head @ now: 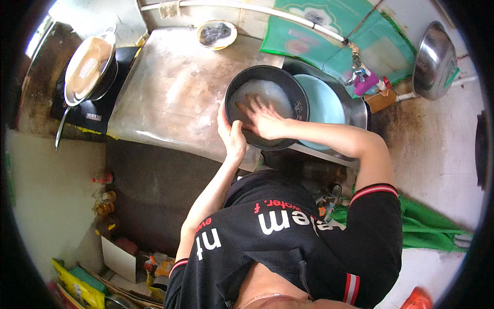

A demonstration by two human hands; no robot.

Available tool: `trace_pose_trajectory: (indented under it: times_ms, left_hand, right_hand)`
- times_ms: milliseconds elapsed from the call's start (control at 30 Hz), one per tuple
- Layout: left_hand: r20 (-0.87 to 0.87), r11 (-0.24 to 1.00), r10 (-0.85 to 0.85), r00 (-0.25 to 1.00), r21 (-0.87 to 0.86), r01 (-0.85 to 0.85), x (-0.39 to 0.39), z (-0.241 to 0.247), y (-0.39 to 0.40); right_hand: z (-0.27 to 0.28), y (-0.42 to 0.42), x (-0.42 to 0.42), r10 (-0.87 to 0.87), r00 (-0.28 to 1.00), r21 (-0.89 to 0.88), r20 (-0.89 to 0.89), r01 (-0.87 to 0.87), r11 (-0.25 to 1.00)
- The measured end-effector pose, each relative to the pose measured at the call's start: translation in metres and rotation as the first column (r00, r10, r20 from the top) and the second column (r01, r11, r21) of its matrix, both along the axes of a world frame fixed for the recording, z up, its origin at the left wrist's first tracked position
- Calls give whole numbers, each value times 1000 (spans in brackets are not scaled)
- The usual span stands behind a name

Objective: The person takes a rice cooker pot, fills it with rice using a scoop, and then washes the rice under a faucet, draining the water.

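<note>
A dark rice cooker inner pot (300, 101), with level marks on its inside wall, holds cloudy whitish water. My left hand (232, 136) grips the pot's rim on its left side, thumb over the edge. Inside the pot my right hand (264, 117) rests with fingers spread, its fingertips in the cloudy water; whether grains lie under them cannot be told. The pot is tilted and overlaps a light blue basin (324, 108), which stands in a metal sink (357, 112) at the right.
On the counter (173, 85) stands a stained dish (217, 34) near the wall. At the left a handled pan (88, 71) sits on a black stove (94, 116). A tap (356, 73) reaches over the sink's back. A metal bowl (434, 61) leans at the right wall.
</note>
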State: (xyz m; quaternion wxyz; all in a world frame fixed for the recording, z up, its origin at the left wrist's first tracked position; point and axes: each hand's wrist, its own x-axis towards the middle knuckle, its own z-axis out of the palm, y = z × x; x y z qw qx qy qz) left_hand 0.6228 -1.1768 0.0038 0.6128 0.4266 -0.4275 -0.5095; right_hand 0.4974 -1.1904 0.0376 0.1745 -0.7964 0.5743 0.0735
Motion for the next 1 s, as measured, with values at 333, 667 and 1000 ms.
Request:
trace_pose_trajectory:
  times_ms: [333,667,1000]
  left_hand:
    - [50,1000,11,999,21,-13,4,-2,0]
    - [34,1000,-18,999,13,18,4,-4,1]
    - [-14,999,-10,1000,33,11,6,-11,-2]
  right_hand:
    - [-80,-29,-4,287,957,43,-52,-285,958]
    - [-6,-35,-15,-377,743,424,553,139,895]
    - [-17,-67,-24,-682,539,813,495,-10,582]
